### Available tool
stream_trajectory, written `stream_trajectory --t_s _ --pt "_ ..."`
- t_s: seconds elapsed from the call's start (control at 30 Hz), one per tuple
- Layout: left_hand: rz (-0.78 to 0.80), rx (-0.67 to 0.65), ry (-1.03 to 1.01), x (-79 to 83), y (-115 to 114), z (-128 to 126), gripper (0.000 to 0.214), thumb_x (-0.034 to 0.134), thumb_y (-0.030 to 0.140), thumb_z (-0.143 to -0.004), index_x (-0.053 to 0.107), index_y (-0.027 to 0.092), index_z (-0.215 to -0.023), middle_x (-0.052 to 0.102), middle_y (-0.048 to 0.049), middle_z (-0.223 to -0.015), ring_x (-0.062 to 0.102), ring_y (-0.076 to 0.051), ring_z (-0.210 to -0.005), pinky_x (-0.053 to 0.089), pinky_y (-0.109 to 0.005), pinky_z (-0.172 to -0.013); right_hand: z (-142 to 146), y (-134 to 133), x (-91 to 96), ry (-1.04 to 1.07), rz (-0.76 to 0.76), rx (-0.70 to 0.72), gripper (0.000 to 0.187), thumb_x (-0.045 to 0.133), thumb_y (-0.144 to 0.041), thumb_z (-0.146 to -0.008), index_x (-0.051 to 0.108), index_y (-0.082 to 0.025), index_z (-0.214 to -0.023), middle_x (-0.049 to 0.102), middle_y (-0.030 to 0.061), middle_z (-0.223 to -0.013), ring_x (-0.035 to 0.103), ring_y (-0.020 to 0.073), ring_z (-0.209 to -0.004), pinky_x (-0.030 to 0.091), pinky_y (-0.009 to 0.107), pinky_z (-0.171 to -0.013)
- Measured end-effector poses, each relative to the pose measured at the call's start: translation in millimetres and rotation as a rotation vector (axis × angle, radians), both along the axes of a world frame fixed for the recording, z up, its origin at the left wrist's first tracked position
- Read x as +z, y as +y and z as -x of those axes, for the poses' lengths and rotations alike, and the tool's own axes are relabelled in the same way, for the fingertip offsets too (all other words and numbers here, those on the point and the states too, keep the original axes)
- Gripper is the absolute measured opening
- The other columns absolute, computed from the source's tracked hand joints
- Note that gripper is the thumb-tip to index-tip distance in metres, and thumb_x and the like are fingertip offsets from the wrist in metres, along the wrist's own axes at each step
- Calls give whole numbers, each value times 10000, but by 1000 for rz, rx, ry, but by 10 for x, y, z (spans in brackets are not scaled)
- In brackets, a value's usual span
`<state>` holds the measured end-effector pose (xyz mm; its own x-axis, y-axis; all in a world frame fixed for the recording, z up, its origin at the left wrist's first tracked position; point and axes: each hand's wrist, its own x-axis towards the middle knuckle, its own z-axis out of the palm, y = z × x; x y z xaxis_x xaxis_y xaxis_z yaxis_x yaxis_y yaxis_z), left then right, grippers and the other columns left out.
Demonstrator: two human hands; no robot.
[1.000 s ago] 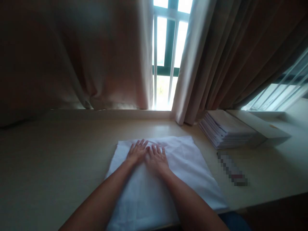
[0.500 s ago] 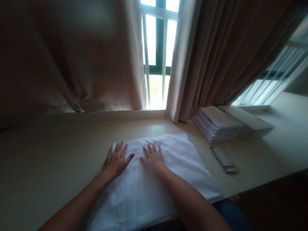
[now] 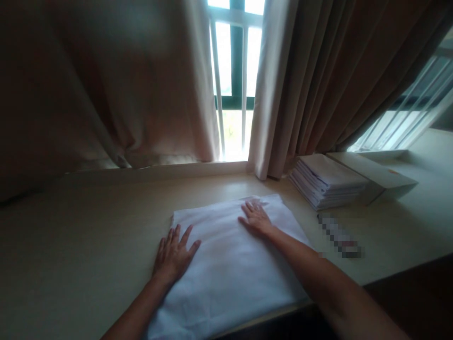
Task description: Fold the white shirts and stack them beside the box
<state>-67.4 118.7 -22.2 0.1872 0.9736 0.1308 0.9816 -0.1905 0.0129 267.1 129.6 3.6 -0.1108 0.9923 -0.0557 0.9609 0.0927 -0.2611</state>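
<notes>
A white folded cloth (image 3: 226, 264) lies flat on the pale tabletop (image 3: 88, 245) in front of me, with faint wrinkles across it. My left hand (image 3: 174, 252) rests on its left edge, fingers spread. Farther back, near the cloth's far right part, my right hand (image 3: 256, 218) presses flat with its fingers apart. Small creases show in the fabric by the right fingertips. Neither hand grips anything.
To the right stand a stack of folded white cloths (image 3: 329, 182) and a pale box (image 3: 375, 174). A pixelated, long object (image 3: 339, 236) lies nearer me. Behind the table hang brown curtains (image 3: 170, 94) before a barred window (image 3: 233, 80).
My right hand has slid right across the cloth, away from the left hand. The left hand has come slightly nearer to me. The cloth's surface looks smoother in the middle.
</notes>
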Motion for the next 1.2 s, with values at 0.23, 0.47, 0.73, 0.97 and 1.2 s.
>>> stream_trajectory --t_s 0.23,0.47,0.73,0.97,1.2 --pt "9 -4 -15 20 -27 -4 705 254 679 -865 240 331 -1478 197 -110 -1570 146 -276 -1445 88 -493 -1134 -1153 186 -223 -110 -14 -221 764 94 -664 -916 204 -197 -1511 148 67 -1575 79 223 -1445 28 402 -1159" --pt "34 21 -38 78 -52 -42 713 285 671 -866 246 312 -1481 199 -102 -1570 133 -290 -1446 66 -495 -1135 -1150 269 -216 -113 -73 -231 789 97 -665 -917 234 -151 -1500 163 99 -1567 90 247 -1443 27 464 -1149" --pt "35 18 -42 93 -63 -39 721 262 686 -858 261 314 -1476 204 -107 -1568 140 -293 -1444 87 -496 -1130 -636 -767 -25 -159 -156 -20 847 118 -707 -892 178 -135 -1514 114 85 -1573 17 218 -1451 -15 415 -1164" --pt "0 3 -13 5 -2 -15 717 247 672 -862 266 302 -1476 231 -119 -1557 172 -307 -1432 97 -502 -1121 -937 -1437 -188 -137 -76 -195 830 90 -681 -907 143 -121 -1517 97 83 -1573 52 201 -1450 36 387 -1170" --pt "-78 29 18 36 37 -35 726 248 615 -866 344 200 -1454 292 -151 -1527 218 -324 -1410 141 -516 -1110 -826 -1445 -50 -98 -95 -270 774 128 -646 -927 165 -143 -1514 115 78 -1572 67 201 -1449 -23 398 -1160"
